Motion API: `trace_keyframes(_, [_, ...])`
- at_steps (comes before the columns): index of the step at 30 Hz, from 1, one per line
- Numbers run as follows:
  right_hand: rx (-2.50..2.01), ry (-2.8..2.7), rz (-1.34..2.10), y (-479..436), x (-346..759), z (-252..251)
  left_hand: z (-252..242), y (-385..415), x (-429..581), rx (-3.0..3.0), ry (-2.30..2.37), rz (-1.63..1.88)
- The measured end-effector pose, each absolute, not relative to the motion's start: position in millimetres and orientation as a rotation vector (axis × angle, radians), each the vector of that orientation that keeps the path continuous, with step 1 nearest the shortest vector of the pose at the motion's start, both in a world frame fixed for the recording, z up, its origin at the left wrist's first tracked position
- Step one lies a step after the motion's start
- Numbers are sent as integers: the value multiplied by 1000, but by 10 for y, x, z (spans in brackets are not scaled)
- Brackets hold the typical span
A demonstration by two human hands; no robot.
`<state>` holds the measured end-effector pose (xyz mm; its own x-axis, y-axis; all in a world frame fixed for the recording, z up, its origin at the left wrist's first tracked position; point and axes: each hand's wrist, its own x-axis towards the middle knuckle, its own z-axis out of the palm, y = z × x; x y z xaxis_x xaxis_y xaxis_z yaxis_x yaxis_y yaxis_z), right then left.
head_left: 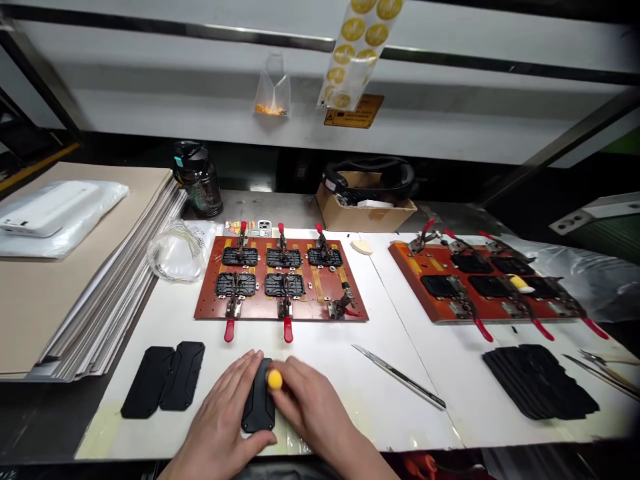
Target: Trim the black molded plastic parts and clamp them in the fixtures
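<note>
A black plastic panel with cut corners and grooved lines lies on the white table covering at the front. My left hand grips it, fingers along its left side and thumb at its near end. In my right hand, a small yellow round-ended piece is pinched against the panel's right edge; its exact kind is unclear. To the left lie two similar black panels. Behind my hands, a reddish-brown clamp board carries several black panels under red-handled toggle clamps. Its front-right clamp has no panel under it.
A craft knife lies right of my hands. Farther right are a second clamp board, a stack of black panels and tweezers. Stacked cardboard sheets stand left. A bottle and cardboard box stand behind.
</note>
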<state>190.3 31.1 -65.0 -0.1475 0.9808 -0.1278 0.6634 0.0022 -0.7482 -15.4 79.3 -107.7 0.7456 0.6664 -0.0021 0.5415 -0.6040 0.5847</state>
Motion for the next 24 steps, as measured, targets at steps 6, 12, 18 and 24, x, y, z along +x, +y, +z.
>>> trace_keyframes(6, [-1661, -1750, 1085, 154, 1917, -656, -1067, 788, -163, 2357, 933, 270])
trace_keyframes(12, [-1654, -1608, 1047, 177, 1892, -688, -1079, 794, -160, 2362, 920, 261])
trace_keyframes(18, [-1663, -1809, 1049, 175, 1889, -620, -1081, 789, -154, 2366, 925, 280])
trace_keyframes(24, [-1733, -1831, 1030, 104, 1872, -552, -1072, 781, -165, 2370, 917, 308])
